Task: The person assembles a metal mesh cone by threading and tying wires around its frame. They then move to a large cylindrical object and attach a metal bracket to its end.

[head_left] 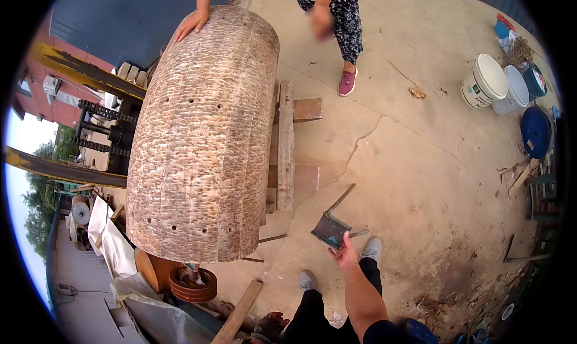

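Here we see our right hand (344, 255), fingers gripping the small, dark, square-topped, metal-looking stand (330, 228) by its near edge, probably for balance, right of the big mottled-brown cylinder (201, 133); left hand unseen.

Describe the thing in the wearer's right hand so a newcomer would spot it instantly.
Start at the big mottled brown drum. Off its lower right end, just beyond the two grey shoes, the right hand grips a dark piece. Unlike the plain wooden beams beside the drum, it is flat and squarish, with thin legs sticking out.
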`<state>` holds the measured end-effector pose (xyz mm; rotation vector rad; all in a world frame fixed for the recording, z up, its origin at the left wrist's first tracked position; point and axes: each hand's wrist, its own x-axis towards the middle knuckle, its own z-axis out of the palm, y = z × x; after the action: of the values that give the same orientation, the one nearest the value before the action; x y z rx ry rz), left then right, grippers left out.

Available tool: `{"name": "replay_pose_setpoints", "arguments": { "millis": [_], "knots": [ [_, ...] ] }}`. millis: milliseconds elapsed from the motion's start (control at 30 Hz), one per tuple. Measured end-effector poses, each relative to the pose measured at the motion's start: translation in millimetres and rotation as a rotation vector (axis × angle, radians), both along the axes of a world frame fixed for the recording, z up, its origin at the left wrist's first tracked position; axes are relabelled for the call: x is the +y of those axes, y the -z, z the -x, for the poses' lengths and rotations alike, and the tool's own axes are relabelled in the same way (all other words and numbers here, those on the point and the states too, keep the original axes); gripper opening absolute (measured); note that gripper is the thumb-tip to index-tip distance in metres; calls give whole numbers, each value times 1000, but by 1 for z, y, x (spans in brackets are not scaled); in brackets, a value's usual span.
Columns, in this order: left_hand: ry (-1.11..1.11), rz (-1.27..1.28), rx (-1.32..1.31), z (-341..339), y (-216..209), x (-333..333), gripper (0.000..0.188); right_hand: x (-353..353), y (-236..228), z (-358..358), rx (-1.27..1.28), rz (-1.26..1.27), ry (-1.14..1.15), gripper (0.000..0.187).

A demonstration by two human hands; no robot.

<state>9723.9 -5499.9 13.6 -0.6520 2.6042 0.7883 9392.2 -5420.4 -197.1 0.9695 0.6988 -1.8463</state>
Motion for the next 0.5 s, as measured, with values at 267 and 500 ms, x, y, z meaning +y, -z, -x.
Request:
{"name": "replay_pose_setpoints", "arguments": {
  "millis": [267,500],
  "knots": [
    [-42,77,-36,45,30,76,28,2,4,46,-270,28,170,74],
    [-346,-377,-177,58,84,77,36,70,0,150,-145,-146,45,62]
  ]
}}
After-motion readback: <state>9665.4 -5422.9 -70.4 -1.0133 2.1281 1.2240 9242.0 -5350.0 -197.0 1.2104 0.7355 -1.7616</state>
